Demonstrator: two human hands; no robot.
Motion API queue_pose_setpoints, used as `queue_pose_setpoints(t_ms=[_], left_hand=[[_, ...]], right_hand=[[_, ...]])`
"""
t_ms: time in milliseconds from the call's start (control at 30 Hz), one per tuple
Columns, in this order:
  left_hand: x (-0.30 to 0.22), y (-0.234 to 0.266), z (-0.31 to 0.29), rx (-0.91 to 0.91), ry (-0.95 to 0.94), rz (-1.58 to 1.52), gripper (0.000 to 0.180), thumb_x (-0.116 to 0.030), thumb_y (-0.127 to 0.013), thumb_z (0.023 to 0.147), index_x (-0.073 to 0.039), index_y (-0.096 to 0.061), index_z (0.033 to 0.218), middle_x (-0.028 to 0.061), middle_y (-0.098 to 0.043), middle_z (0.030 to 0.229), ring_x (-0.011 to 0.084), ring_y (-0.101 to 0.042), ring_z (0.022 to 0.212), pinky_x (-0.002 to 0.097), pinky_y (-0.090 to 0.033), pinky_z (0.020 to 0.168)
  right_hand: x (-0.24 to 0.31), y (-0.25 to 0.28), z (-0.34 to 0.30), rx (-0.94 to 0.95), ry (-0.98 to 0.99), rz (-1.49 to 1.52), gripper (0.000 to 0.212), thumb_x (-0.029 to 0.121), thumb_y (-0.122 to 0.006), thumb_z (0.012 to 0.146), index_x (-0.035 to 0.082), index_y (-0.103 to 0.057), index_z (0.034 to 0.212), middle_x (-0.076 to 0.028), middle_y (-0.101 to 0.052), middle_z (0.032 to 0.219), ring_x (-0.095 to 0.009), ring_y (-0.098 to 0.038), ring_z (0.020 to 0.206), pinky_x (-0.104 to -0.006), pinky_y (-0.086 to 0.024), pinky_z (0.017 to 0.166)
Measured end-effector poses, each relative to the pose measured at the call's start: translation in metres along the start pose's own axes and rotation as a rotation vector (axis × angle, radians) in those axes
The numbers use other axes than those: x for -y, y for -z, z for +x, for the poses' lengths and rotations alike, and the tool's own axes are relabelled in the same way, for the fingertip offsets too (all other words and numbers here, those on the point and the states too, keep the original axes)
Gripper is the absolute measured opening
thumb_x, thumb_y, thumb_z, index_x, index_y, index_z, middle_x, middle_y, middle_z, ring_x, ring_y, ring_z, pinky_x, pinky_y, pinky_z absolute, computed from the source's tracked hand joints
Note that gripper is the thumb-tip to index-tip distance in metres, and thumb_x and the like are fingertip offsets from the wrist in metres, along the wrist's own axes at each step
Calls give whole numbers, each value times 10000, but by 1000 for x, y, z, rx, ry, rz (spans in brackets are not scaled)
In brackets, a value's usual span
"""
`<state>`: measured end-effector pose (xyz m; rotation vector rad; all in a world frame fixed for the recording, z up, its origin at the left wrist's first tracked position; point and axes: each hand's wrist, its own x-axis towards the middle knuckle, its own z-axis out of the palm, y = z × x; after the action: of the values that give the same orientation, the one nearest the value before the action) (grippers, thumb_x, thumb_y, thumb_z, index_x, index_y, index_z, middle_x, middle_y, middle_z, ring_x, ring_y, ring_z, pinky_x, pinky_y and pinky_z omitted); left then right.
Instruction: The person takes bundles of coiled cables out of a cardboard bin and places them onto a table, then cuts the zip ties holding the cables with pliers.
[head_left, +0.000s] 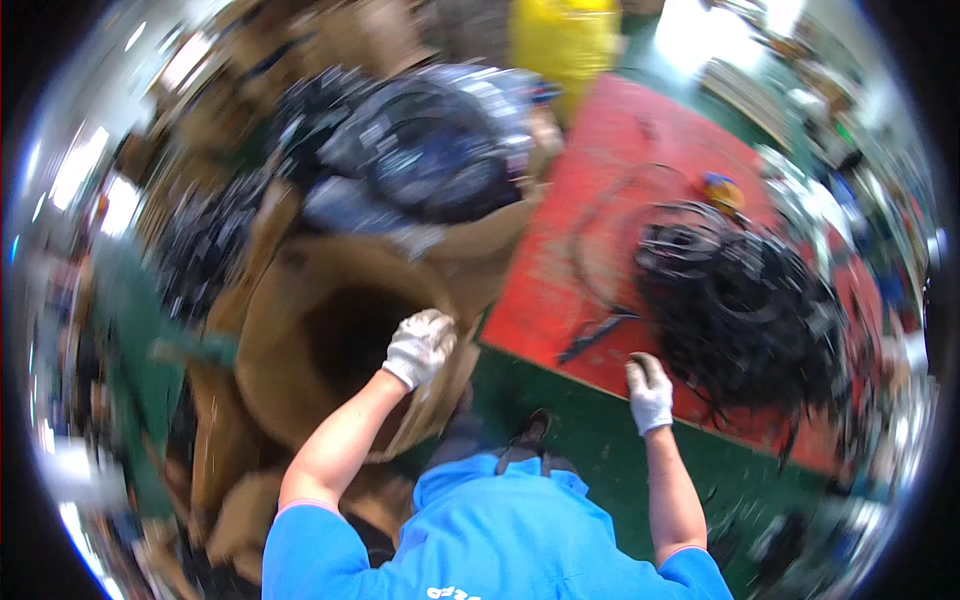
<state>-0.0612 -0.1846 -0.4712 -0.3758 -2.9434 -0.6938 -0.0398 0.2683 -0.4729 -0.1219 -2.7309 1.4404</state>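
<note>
My left hand [421, 345], in a white glove, rests on the rim of an open cardboard box [300, 300] and seems to grip its edge. My right hand [649, 392], also gloved, sits at the near edge of a red table top [560, 270], fingers curled, beside a big tangle of black cables [745, 310]. A loose black cable loop [600, 250] lies on the red surface left of the tangle. The picture is blurred by motion.
More cardboard boxes filled with black bundled cables [420, 140] stand behind the open box. A yellow bag [565, 40] is at the top. The floor [600, 450] is green. A blue and orange object [722, 190] lies on the red table.
</note>
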Motion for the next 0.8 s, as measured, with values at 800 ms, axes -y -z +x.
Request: queue_pose_setpoints(t_ms=[800], left_hand=[[396, -301, -223, 792, 1261, -395, 527, -349, -569, 1011, -142, -566, 1494, 148, -558, 1525, 359, -538, 1392, 452, -472, 1142]], right_hand=[[140, -466, 85, 469, 288, -472, 712, 67, -688, 960, 31, -358, 1590, -181, -512, 1534, -285, -529, 1386, -407, -410, 1172]])
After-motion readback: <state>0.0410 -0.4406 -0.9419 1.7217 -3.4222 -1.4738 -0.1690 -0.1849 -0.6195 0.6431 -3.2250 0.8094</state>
